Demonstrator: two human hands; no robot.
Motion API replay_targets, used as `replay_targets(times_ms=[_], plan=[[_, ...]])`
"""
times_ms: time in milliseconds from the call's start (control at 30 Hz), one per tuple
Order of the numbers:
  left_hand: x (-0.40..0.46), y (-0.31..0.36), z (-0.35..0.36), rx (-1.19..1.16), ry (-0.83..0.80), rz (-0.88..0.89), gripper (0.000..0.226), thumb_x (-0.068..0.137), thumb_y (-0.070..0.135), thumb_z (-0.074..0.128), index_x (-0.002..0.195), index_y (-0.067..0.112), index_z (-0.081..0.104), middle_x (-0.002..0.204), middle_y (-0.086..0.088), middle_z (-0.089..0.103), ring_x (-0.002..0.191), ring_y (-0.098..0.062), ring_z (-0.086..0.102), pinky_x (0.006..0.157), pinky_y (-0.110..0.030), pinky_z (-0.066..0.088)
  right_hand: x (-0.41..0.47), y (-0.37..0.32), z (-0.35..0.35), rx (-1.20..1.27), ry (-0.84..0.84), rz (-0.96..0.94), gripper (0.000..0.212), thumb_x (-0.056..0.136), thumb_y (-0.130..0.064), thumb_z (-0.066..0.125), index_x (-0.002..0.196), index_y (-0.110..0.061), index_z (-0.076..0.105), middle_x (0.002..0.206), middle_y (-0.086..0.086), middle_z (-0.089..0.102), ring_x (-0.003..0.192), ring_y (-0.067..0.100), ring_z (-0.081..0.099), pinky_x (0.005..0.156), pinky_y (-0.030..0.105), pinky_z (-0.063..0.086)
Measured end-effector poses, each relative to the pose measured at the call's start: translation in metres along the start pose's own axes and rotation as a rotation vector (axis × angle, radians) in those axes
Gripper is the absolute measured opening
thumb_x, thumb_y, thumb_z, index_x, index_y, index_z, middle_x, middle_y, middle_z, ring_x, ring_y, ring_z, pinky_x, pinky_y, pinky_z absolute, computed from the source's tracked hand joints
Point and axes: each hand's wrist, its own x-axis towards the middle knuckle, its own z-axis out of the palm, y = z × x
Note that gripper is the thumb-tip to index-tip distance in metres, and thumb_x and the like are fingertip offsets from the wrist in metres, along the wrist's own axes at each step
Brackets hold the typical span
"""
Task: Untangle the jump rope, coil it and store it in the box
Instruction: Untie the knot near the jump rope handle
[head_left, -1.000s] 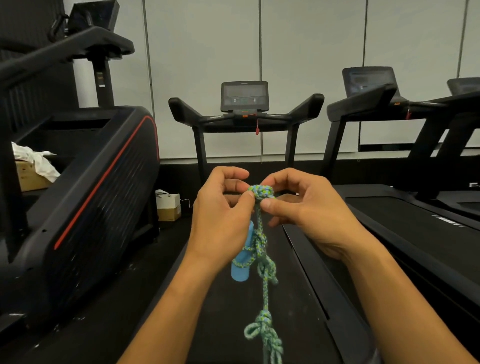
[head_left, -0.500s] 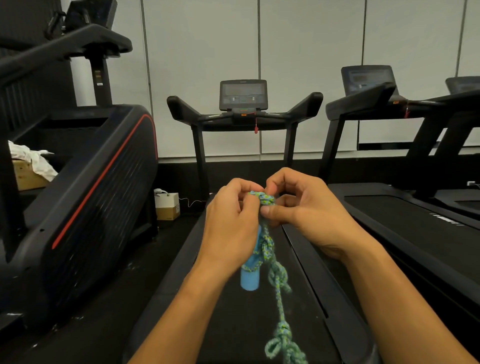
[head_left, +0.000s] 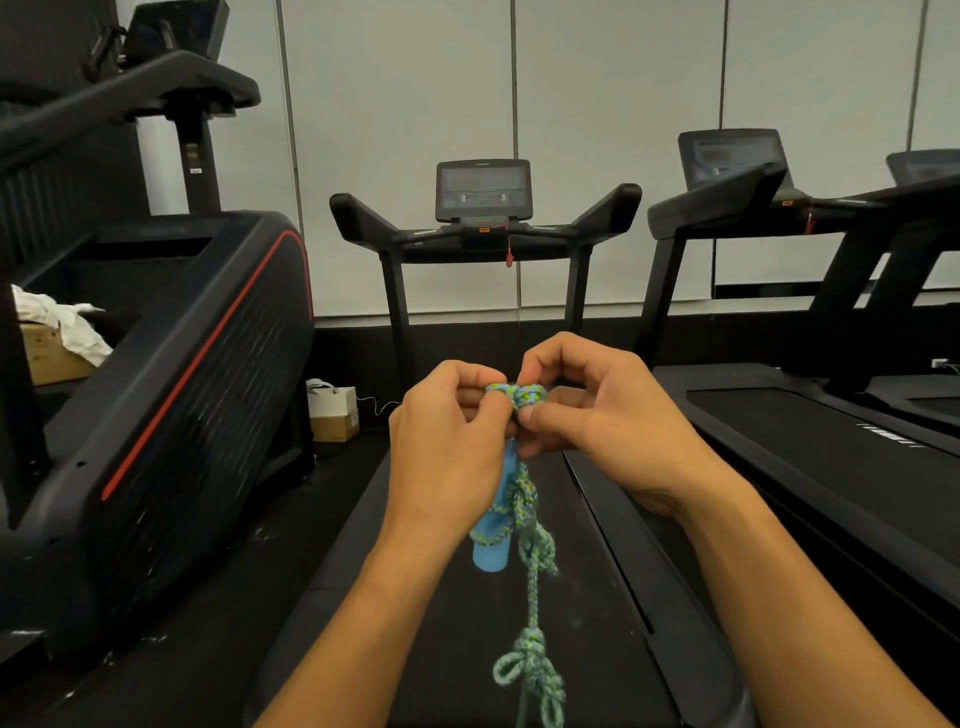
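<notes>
Left hand (head_left: 447, 447) and right hand (head_left: 597, 415) both pinched tight on the top knot of the jump rope (head_left: 530, 525) — blue handle (head_left: 491, 551), further knots dangling over the treadmill belt (head_left: 597, 597).

No text, brand, number or sign can be read anywhere in this view. The console screen (head_left: 483, 190) of the middle treadmill shows only faint greyish marks and a small green glow, too blurred to make out as letters or digits. The console screen of the treadmill on the right (head_left: 730, 155) is just as dim and unclear. A small white label (head_left: 195, 170) sits on the upright post of the machine at the left, but its print is too small to tell. White marks (head_left: 889, 435) lie on the side rail of the right-hand treadmill deck, smeared beyond reading. The cardboard box (head_left: 332, 427) on the floor shows no legible printing.
</notes>
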Motion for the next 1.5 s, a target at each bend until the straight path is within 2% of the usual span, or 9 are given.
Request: replay_targets(times_ms=[133,267,400,500,633,800,1000,1300,1500], plan=[[0.000,0.001,0.004,-0.101,0.013,-0.087,0.008,0.094,0.008,0.061,0.094,0.014,0.066,0.080,-0.007,0.074,0.062,-0.012,0.072,0.057,-0.026,0.056,0.000,0.003,0.001,0.068,0.024,0.025,0.014,0.088,0.008,0.065,0.095,-0.005,0.063,0.088,0.011,0.067,0.076,0.031,0.074,0.070,0.040,0.063],[0.004,-0.001,0.000,-0.051,-0.121,-0.092,0.008,0.090,0.010,0.065,0.090,0.018,0.067,0.080,-0.006,0.072,0.071,-0.016,0.070,0.062,-0.031,0.053,-0.001,0.006,-0.005,0.042,0.021,0.061,0.014,0.087,0.006,0.067,0.096,-0.004,0.064,0.088,0.010,0.069,0.079,0.033,0.075,0.072,0.045,0.063],[0.007,-0.004,-0.005,-0.044,-0.207,-0.071,0.014,0.089,0.011,0.067,0.086,0.023,0.072,0.076,0.000,0.073,0.071,-0.011,0.068,0.064,-0.029,0.052,-0.002,0.009,-0.007,0.053,0.021,0.093,0.019,0.088,0.008,0.065,0.098,-0.007,0.069,0.090,0.014,0.070,0.077,0.029,0.075,0.075,0.046,0.062],[0.007,-0.004,-0.002,-0.060,-0.169,-0.027,0.013,0.091,0.011,0.068,0.094,0.023,0.073,0.082,0.000,0.075,0.077,-0.013,0.072,0.068,-0.033,0.057,-0.002,0.008,-0.008,0.077,0.047,0.082,0.020,0.088,0.010,0.064,0.099,-0.005,0.071,0.093,0.020,0.069,0.077,0.028,0.073,0.073,0.041,0.063],[0.008,-0.006,-0.001,-0.084,-0.105,0.022,0.021,0.092,0.007,0.068,0.104,0.023,0.071,0.086,-0.002,0.077,0.083,-0.018,0.075,0.077,-0.043,0.061,-0.001,0.006,-0.006,0.093,0.066,0.065,0.021,0.087,0.010,0.064,0.099,-0.006,0.071,0.089,0.017,0.069,0.078,0.029,0.073,0.073,0.040,0.063],[0.006,-0.003,-0.004,-0.038,-0.052,0.091,0.022,0.091,0.005,0.069,0.107,0.021,0.071,0.083,0.003,0.075,0.079,-0.010,0.073,0.077,-0.036,0.062,0.002,0.008,0.002,-0.002,0.064,0.037,0.023,0.089,0.005,0.064,0.103,-0.011,0.073,0.093,0.023,0.071,0.083,0.032,0.075,0.075,0.039,0.063],[0.003,-0.001,-0.005,0.024,-0.001,0.075,0.031,0.088,0.011,0.070,0.115,0.026,0.065,0.081,0.007,0.074,0.073,-0.011,0.073,0.074,-0.046,0.062,0.003,0.008,0.005,0.000,0.063,0.014,0.022,0.089,0.007,0.064,0.099,-0.010,0.073,0.094,0.022,0.070,0.082,0.031,0.075,0.075,0.039,0.062],[0.001,0.003,-0.007,0.036,0.069,0.072,0.029,0.088,0.010,0.067,0.110,0.026,0.060,0.079,0.006,0.071,0.069,-0.011,0.073,0.072,-0.044,0.062,0.003,0.006,0.010,0.052,0.036,0.034,0.017,0.088,0.012,0.060,0.097,0.000,0.068,0.094,0.024,0.070,0.076,0.025,0.074,0.075,0.039,0.063],[-0.001,0.003,-0.001,-0.075,0.120,0.026,0.024,0.092,0.006,0.059,0.102,0.026,0.066,0.080,0.003,0.070,0.077,-0.021,0.073,0.073,-0.048,0.062,0.004,0.004,0.011,0.163,0.061,0.057,0.020,0.089,0.013,0.059,0.095,-0.003,0.068,0.083,0.012,0.071,0.073,0.022,0.073,0.073,0.036,0.063]])
